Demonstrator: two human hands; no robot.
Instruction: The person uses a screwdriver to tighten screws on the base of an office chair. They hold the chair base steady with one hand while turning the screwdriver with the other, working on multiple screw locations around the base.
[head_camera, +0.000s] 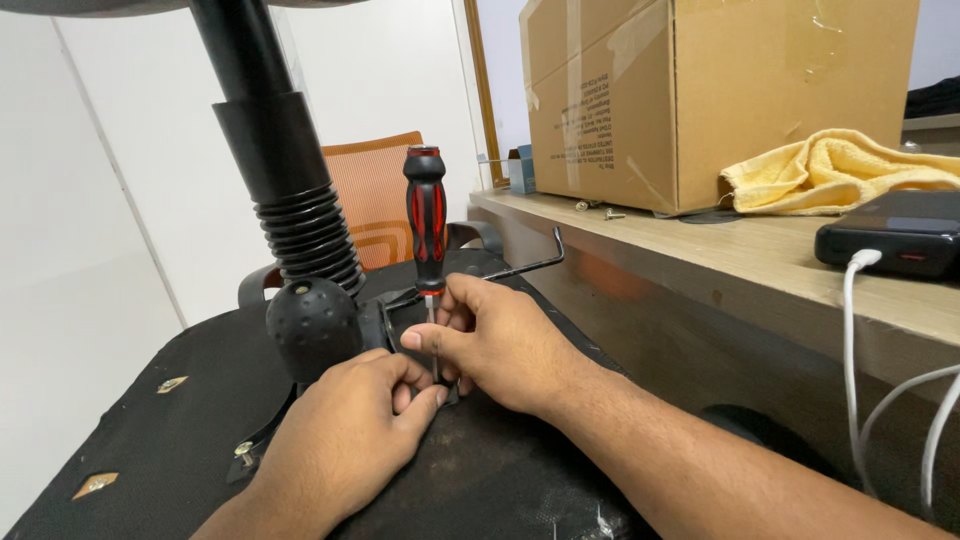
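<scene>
I see screwdriver (426, 218) upright on seat (150, 440) | right hand (500, 345) fingers pinch its shaft | left hand (340, 440) fingers closed at tip, 7 o'clock

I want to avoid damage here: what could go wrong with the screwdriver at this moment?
1. Both hands, left hand and right hand, pinch only the shaft, so the upright screwdriver may tip or slip off the screw.
2. The tip sits between fingertips and might jab them.
3. A slip could tear the black fabric of the chair underside.
</scene>
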